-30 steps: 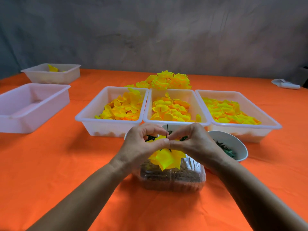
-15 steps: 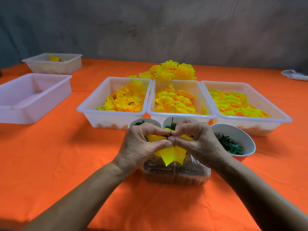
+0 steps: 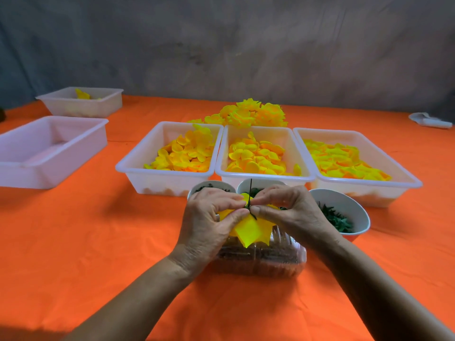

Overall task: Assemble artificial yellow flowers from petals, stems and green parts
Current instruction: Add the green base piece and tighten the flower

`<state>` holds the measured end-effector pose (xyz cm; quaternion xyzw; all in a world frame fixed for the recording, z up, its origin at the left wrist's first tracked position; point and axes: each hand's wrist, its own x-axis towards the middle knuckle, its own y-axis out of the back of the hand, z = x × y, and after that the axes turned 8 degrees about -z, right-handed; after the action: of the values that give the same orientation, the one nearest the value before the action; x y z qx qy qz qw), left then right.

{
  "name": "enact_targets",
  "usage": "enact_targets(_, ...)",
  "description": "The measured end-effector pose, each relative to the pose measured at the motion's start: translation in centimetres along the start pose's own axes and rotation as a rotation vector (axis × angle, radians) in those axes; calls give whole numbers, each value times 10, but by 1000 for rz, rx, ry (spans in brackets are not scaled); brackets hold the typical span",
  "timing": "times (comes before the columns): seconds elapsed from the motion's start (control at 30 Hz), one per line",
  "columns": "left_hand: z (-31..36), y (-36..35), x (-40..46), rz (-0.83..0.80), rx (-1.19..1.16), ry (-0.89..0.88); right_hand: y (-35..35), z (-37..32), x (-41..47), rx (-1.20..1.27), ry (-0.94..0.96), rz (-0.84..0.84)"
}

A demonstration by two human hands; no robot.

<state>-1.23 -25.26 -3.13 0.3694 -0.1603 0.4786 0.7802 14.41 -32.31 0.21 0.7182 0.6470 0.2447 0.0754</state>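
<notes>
A half-built yellow flower (image 3: 248, 230) hangs between both hands over a clear plastic box (image 3: 261, 259). A thin dark green stem (image 3: 250, 190) sticks up from its middle. My left hand (image 3: 209, 222) pinches the petals on the left of the stem. On the other side, my right hand (image 3: 290, 212) pinches the flower with thumb and forefinger. Three white trays behind hold loose yellow petals: left (image 3: 138, 166), middle (image 3: 264, 175), right (image 3: 403, 178). White bowls of green parts stand behind the hands, left (image 3: 204, 187), middle (image 3: 242, 185) and right (image 3: 354, 210).
Finished yellow flowers (image 3: 251, 115) lie piled behind the trays. An empty white tray (image 3: 49, 146) sits at the left; a smaller one (image 3: 81, 102) with a yellow piece is farther back. A white object (image 3: 430, 120) lies far right. An orange cloth (image 3: 73, 242) covers the table.
The view has tilted up a little, so the trays sit lower in the frame. Both hands keep pinching the flower at the stem; the petals hang slightly lower.
</notes>
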Motion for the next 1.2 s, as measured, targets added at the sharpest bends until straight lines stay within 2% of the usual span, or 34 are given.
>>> enact_targets(0.17, -2, -4, 0, 34, 223, -114, -8, 7, -5, -107, 85, 109)
enact_targets(0.4, -12, -12, -1, 66, 118, -184, -10, 22, -3, -151, 174, 133)
enact_targets(0.6, -14, -14, -4, 51, 15, -126, -14, 24, -4, -98, 146, 164)
enact_targets(0.7, -7, -5, -1, -8, -1, -20, -16, 18, -8, -166, 109, 204)
enact_targets(0.8, 5, 7, 10, -94, -21, 60, -23, 9, -13, -247, 93, 290)
enact_targets(0.93, 18, 13, 25, -92, -83, 89, -35, 2, -13, -324, 62, 424)
enact_targets(1.2, 22, 10, 34, -157, -94, 151, -53, 6, -5, -286, 65, 627)
